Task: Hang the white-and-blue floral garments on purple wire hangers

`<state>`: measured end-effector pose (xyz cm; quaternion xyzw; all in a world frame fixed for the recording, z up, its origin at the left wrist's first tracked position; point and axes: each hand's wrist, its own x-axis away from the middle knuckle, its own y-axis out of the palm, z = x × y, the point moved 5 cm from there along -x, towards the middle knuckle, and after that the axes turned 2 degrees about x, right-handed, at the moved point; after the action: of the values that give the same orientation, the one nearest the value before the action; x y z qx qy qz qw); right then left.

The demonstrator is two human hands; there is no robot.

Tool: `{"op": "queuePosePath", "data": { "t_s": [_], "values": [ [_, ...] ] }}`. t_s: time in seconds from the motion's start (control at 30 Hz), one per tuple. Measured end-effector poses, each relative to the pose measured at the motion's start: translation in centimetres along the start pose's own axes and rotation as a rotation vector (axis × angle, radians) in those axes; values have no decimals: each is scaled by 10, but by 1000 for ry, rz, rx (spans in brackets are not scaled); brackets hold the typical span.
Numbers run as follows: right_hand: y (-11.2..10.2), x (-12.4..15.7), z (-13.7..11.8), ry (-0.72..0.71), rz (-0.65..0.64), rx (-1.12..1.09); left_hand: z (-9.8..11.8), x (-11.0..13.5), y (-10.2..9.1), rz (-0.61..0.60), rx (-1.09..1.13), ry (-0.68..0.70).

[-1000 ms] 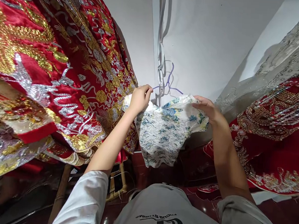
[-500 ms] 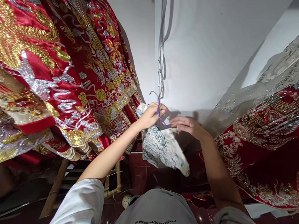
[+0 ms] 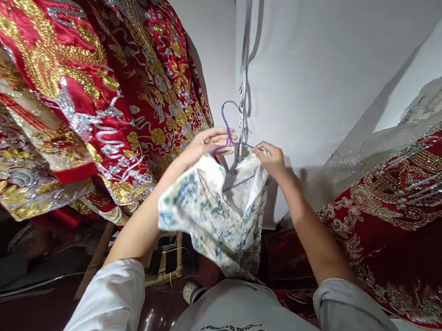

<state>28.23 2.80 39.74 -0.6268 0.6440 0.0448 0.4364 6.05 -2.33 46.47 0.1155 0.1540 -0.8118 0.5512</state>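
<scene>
A purple wire hanger (image 3: 225, 117) stands with its hook up in front of the wall. My left hand (image 3: 207, 141) holds it loosely near the neck, fingers behind and thumb in front. From the hanger hangs a white floral top (image 3: 218, 215) with blue and green print and a V neckline, its sleeve spread over my left forearm. My right hand (image 3: 271, 158) pinches the top's other shoulder at the end of the hanger's arm. Part of the hanger's lower bar shows inside the neckline.
Red gowns with gold and silver embroidery (image 3: 147, 87) hang at left, and a beaded dark red gown (image 3: 400, 194) at right. A slim metal rail with chain-like links (image 3: 243, 87) runs down the white wall (image 3: 303, 66). A bamboo stool (image 3: 163, 276) stands low at left.
The hanger and top have come up and turned to face me, the top now spread open. My right hand has moved up and taken hold of its shoulder; my left has shifted left.
</scene>
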Motion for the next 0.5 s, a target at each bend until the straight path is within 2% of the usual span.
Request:
{"op": "queuePosePath", "data": {
  "t_s": [0.13,0.27,0.37,0.5],
  "values": [
    [-24,-33,-3,91,18,163,8,9,-42,147,-88,-105],
    [-43,-50,-12,131,56,265,0,15,-65,116,-260,-106],
    [-57,-44,-8,187,148,314,-11,16,-72,120,-405,-32],
    [-58,-13,5,282,185,316,-34,20,-75,234,-590,37]
  ]
}}
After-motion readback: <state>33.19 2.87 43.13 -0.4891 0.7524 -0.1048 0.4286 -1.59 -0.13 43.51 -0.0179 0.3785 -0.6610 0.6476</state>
